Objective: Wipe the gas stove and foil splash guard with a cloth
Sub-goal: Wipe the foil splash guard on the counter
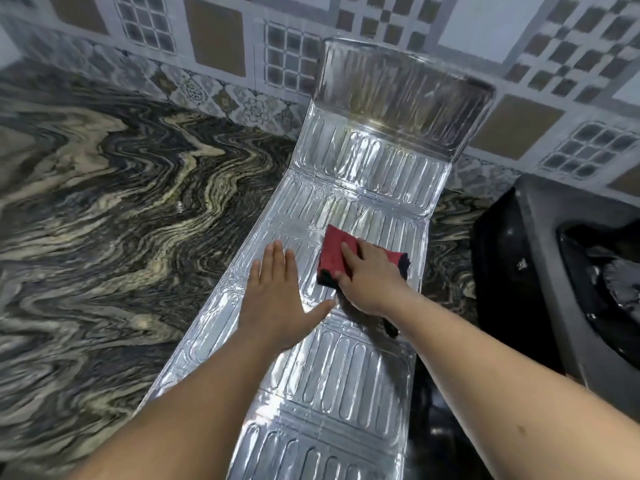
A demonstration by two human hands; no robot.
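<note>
Flat on foil splash guard (346, 358), left hand (277, 299) spread, right hand (372, 278) pressing cloth (334, 252)

home kitchen | marbled counter (104, 188) | tiled wall (214, 36) | gas stove (571, 271)

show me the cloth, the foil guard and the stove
cloth (334, 252): head view, red top face beyond the fingers
foil guard (349, 368): head view, bare ribbed panel between the forearms
stove (540, 244): head view, grey top at right
</note>
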